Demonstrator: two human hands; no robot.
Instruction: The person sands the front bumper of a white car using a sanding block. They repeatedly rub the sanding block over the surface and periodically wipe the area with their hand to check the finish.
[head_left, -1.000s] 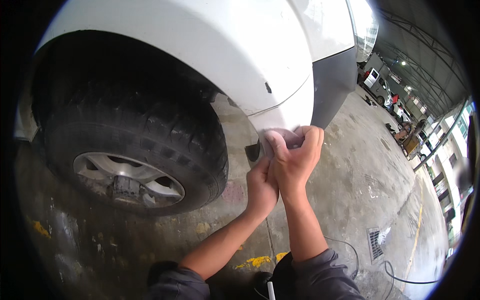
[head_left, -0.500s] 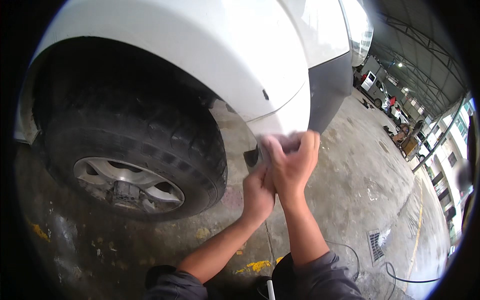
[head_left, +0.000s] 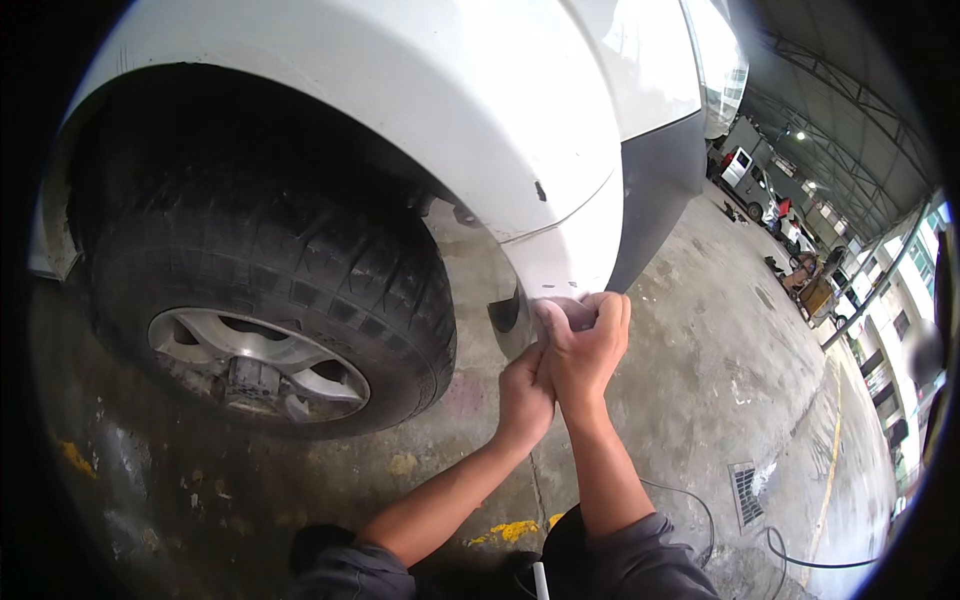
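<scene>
White-painted front bumper end (head_left: pixel 568 250), just ahead of the wheel arch; its lower tip is at the hands. Right hand (head_left: pixel 588 348) is curled, thumb and fingers pinching a pinkish-grey pad (head_left: pixel 571 312) right at that tip. Material of the pad: not clear. Left hand (head_left: pixel 526 398) sits alongside and slightly lower, fingers bent, up against the right hand; can't make out whether it grips anything, fingertips are hidden.

Bumper has a dark chip (head_left: pixel 541 191) just above the seam, plus small dark marks near the tip. Dark grey lower trim (head_left: pixel 657 190) runs off to the right; headlight (head_left: pixel 725 90) above that.

Left side: black tyre (head_left: pixel 385 260) on a silver alloy wheel (head_left: pixel 225 332), dirty around the hub.

Concrete floor (head_left: pixel 690 400) is stained, yellow paint patches (head_left: pixel 513 531) near the forearms. Drain grate (head_left: pixel 747 494) lower right, black cable (head_left: pixel 830 565) near it. Background: parked vehicles (head_left: pixel 752 188) under a roof on metal trusses (head_left: pixel 850 80).
</scene>
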